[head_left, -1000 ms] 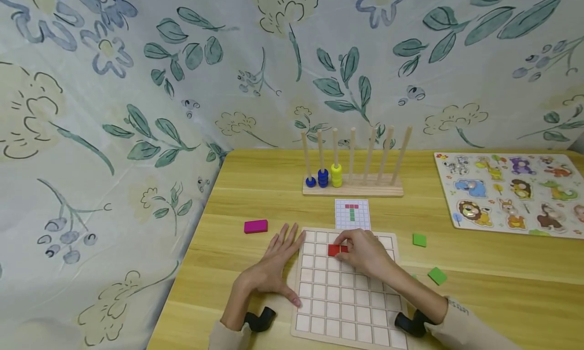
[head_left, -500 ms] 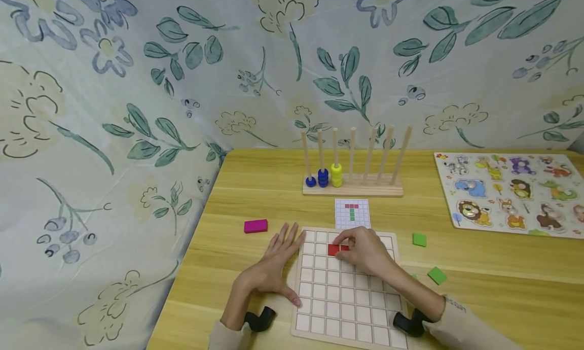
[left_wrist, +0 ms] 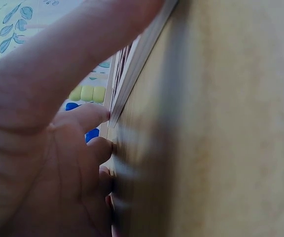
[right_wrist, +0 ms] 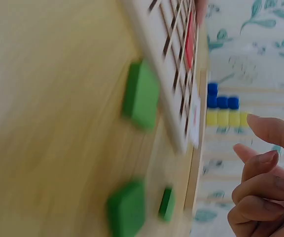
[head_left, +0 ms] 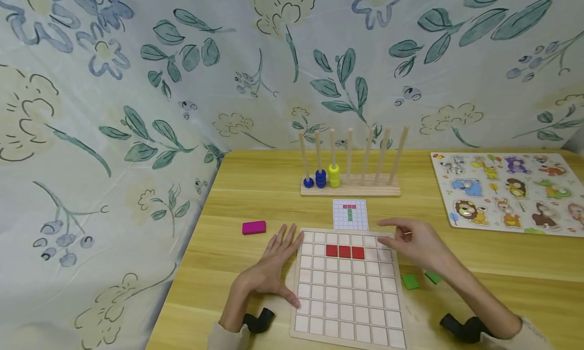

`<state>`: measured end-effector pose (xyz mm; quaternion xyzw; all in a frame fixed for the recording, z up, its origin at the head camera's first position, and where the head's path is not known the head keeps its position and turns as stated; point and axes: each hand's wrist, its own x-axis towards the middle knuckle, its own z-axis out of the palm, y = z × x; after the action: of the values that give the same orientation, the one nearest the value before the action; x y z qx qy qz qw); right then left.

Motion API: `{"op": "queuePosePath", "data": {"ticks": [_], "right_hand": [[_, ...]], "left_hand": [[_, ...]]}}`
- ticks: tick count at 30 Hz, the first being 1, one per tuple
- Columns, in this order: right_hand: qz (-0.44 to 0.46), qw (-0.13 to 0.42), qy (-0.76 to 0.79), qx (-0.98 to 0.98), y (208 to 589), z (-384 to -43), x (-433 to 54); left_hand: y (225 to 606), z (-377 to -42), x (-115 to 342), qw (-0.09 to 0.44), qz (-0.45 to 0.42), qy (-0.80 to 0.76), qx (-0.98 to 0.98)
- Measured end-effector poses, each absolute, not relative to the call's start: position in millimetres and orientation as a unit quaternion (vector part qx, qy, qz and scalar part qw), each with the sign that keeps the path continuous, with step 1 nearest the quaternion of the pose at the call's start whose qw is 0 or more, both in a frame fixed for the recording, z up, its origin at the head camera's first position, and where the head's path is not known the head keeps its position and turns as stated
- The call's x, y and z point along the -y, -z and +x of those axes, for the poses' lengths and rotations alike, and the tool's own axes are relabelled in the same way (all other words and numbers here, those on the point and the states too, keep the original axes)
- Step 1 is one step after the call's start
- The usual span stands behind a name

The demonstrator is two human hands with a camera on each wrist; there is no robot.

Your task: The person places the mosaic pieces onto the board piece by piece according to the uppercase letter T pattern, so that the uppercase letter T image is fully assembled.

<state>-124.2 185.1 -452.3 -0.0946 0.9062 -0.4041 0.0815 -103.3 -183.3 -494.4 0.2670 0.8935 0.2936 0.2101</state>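
A wooden grid board [head_left: 294, 335] lies on the table with three red square tiles [head_left: 344, 252] side by side in its second row. My left hand [head_left: 269, 269] is spread flat at the board's left edge, fingertips and thumb touching its rim. Over the board's upper right corner is my right hand [head_left: 417, 243], thumb and index finger apart with nothing between them, the other fingers curled loosely. Below it, green square tiles [head_left: 410, 281] lie right of the board; the right wrist view shows three of these green tiles [right_wrist: 141, 96]. A pattern card [head_left: 350, 214] with a red and green T sits behind the board.
A wooden peg rack [head_left: 350, 186] with blue and yellow beads stands at the back. To the right lies an animal puzzle board [head_left: 511, 193]. A magenta block [head_left: 253, 228] is left of my left hand. Flowered cloth [head_left: 274, 61] hangs behind the table.
My right hand has let go of the red tile in the second row and moved right, off the tiles, uncovering all three. My left hand stays in place.
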Motion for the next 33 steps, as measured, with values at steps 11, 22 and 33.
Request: {"op": "queuePosePath", "data": {"ticks": [11,22,33], "right_hand": [[-0.077,0.029,0.349,-0.934,482.6,-120.5,-266.7],[-0.079,0.030,0.330,-0.940,488.5,-121.3,-268.7],[-0.052,0.077,0.338,-0.937,487.2,-124.1,-267.0]], "left_hand": [[495.3,-102.7,184.6,0.208,0.266,-0.292,-0.895],[496.2,-103.1,184.1,0.208,0.265,-0.291,-0.895],[495.6,-103.1,184.1,0.209,0.265,-0.291,-0.895]]}}
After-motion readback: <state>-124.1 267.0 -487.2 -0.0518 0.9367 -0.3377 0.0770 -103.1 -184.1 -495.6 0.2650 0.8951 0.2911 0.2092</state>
